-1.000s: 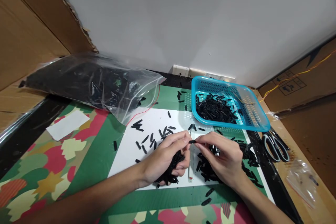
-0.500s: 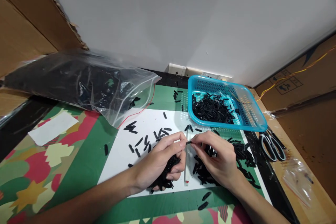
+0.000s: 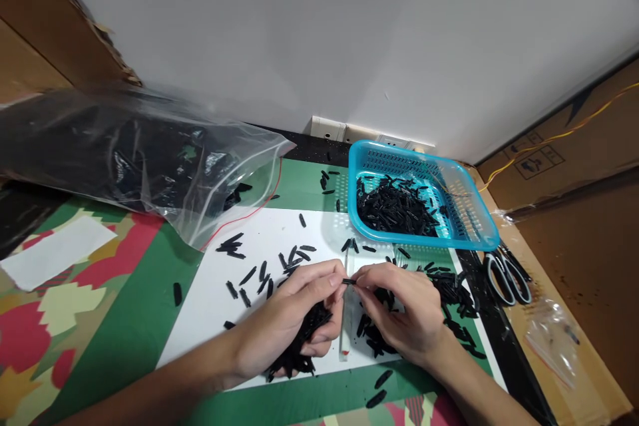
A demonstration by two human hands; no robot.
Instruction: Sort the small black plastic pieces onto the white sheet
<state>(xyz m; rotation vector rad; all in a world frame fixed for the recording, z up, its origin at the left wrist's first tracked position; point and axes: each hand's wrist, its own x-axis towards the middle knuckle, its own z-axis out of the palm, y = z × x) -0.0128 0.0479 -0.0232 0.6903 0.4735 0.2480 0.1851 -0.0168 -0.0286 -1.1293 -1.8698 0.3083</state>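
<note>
L hand (image 3: 294, 319) cups a bunch of black pieces (image 3: 304, 339), thumb & finger pinched on 1 end of a small black piece (image 3: 349, 281). R hand (image 3: 399, 309) pinches the other end, w/ more pieces under its palm. Blue basket (image 3: 469, 229) sits far right; bag (image 3: 124, 153) far left.

The small pieces (image 3: 299, 339) bunched in my left hand (image 3: 287, 326) are black, like those scattered on the white sheet (image 3: 269, 229) under my hands. Beyond my right hand (image 3: 399, 309) stands a bright blue basket (image 3: 479, 229). The mat (image 3: 100, 286) left of my hands is green, patterned red and cream.
</note>
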